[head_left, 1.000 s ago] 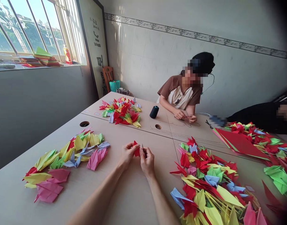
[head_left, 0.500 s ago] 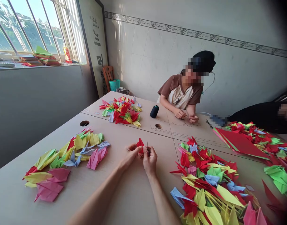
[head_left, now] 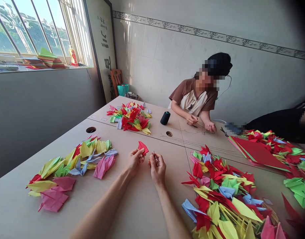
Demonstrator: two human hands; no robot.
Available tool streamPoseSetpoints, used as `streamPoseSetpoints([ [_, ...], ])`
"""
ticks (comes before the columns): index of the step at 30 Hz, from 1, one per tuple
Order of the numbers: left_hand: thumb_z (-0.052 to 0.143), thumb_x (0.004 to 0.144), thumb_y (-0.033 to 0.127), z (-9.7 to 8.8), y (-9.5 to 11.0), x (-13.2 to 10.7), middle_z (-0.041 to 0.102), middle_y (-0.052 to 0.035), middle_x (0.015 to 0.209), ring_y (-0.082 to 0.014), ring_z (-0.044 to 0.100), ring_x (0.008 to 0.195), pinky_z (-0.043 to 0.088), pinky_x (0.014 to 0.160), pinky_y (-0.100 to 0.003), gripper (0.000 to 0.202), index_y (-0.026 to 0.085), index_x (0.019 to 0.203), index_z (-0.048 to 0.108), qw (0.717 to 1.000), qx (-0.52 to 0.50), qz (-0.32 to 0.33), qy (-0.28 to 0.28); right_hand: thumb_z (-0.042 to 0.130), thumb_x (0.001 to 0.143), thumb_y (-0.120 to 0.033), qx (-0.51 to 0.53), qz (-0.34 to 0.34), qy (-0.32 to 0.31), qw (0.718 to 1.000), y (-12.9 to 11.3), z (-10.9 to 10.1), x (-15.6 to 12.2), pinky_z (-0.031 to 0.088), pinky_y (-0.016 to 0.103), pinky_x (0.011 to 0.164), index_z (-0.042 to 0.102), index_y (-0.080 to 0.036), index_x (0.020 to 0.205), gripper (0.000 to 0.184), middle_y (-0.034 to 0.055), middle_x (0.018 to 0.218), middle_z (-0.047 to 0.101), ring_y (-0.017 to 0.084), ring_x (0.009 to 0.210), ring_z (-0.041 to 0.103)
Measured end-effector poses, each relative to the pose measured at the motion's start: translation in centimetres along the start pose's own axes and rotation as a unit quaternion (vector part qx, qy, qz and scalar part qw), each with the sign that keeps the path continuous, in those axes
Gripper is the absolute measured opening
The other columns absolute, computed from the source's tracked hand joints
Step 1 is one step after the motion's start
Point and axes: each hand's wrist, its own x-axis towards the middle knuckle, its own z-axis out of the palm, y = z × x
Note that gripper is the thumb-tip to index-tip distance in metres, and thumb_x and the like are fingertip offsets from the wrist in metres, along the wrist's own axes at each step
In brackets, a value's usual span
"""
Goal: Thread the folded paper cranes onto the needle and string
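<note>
Head view: the left hand pinches a red paper crane just above its fingertips. The right hand is closed on a needle (thin, barely visible) beside it. Piercing squarely likely needs a steady pinch.

I log one small red folded paper piece, pointed, tilted, pinched at its lower corner by the left hand above the worktop, and one thin dark needle, near upright, in the right hand, just beside it.
</note>
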Motion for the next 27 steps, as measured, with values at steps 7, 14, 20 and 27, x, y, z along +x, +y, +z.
streamPoseSetpoints([
  [7, 0.076, 0.062, 0.029, 0.08, 0.05, 0.20, 0.054, 0.0031, 0.058, -0.0040, 0.047, 0.047, 0.035, 0.045, -0.016, 0.027, 0.013, 0.067, 0.055, 0.999, -0.042, -0.001, 0.015, 0.052, 0.085, -0.034, -0.101, -0.092, -0.032, 0.990, -0.64, -0.03, -0.18, 0.049, 0.024, 0.069, 0.061, -0.016, 0.102, 0.026, 0.0065, 0.089, 0.067, 0.015, 0.075, 0.062],
  [14, 0.076, 0.062, 0.031, 0.10, -0.04, 0.16, 0.055, 0.0017, 0.059, -0.0052, 0.049, 0.049, 0.038, 0.047, -0.017, 0.027, 0.012, 0.070, 0.058, 0.999, -0.026, 0.006, 0.020, 0.050, 0.087, -0.035, -0.128, -0.089, -0.044, 0.987, -0.38, 0.05, -0.20, 0.047, 0.023, 0.061, 0.062, -0.017, 0.093, 0.023, 0.0049, 0.077, 0.067, 0.014, 0.064, 0.060],
  [20, 0.075, 0.062, 0.033, 0.31, 0.01, 0.05, 0.054, 0.0020, 0.057, -0.0072, 0.051, 0.050, 0.041, 0.050, -0.019, 0.026, 0.013, 0.067, 0.058, 0.999, 0.012, 0.024, 0.030, 0.047, 0.089, -0.033, -0.107, -0.098, -0.053, 0.988, -0.02, 0.14, -0.16, 0.049, 0.024, 0.065, 0.062, -0.018, 0.093, 0.022, 0.0065, 0.084, 0.069, 0.015, 0.070, 0.064],
  [27, 0.074, 0.061, 0.036, 0.33, -0.10, 0.08, 0.055, 0.0012, 0.057, -0.0081, 0.050, 0.050, 0.042, 0.051, -0.021, 0.028, 0.013, 0.065, 0.058, 0.998, 0.035, 0.036, 0.027, 0.044, 0.090, -0.033, -0.104, -0.093, -0.063, 0.988, -0.22, 0.06, -0.12, 0.050, 0.025, 0.067, 0.063, -0.018, 0.091, 0.023, 0.0071, 0.083, 0.070, 0.016, 0.071, 0.064],
])
